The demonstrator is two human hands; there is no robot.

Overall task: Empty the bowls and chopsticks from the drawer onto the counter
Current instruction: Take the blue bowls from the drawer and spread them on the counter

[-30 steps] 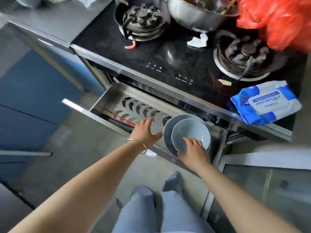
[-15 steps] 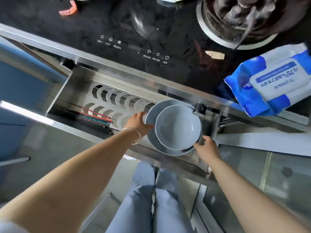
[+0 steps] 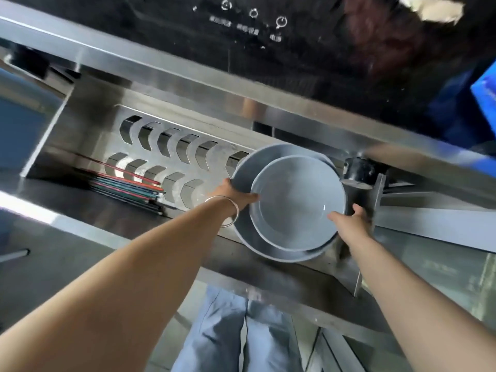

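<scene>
Two grey-blue bowls are stacked in the right end of the open steel drawer: a smaller bowl nested in a larger bowl. My left hand grips the larger bowl's left rim, thumb over the edge. My right hand holds the stack at its right rim, thumb on the smaller bowl's edge. A bundle of coloured chopsticks lies along the drawer's front left.
The slotted steel rack fills the drawer floor. A black roller sits at the drawer's right rail. Above is the black stove top with touch controls, and a blue wipes pack at the right edge. My legs stand below.
The view has closed in on the drawer. My left hand moved from the rack onto the larger bowl's left rim; my right hand shifted to the stack's right rim.
</scene>
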